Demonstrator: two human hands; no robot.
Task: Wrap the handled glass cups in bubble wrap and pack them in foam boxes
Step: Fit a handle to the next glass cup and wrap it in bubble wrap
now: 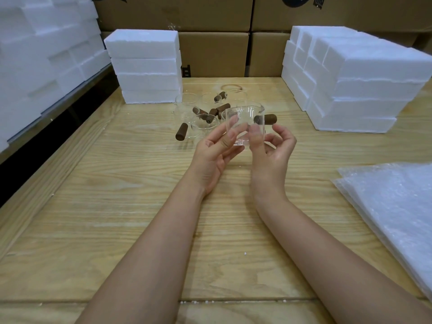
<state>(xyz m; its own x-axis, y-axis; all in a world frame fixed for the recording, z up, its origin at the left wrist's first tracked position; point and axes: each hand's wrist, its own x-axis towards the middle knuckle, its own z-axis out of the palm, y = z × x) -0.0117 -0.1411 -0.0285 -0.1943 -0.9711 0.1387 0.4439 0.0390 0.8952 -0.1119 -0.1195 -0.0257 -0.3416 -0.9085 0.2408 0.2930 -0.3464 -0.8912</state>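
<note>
Both hands hold one glass cup [245, 127] up over the worktop [117, 188].
The left hand [214, 155] and the right hand [274, 153] pinch the cup with their fingers, one on each side. Its brown handle [266, 119] sticks out to the right. The bubble wrap [392, 206] lies flat off to the right, nearer the right hand, so the cup likely goes that way next.
</note>
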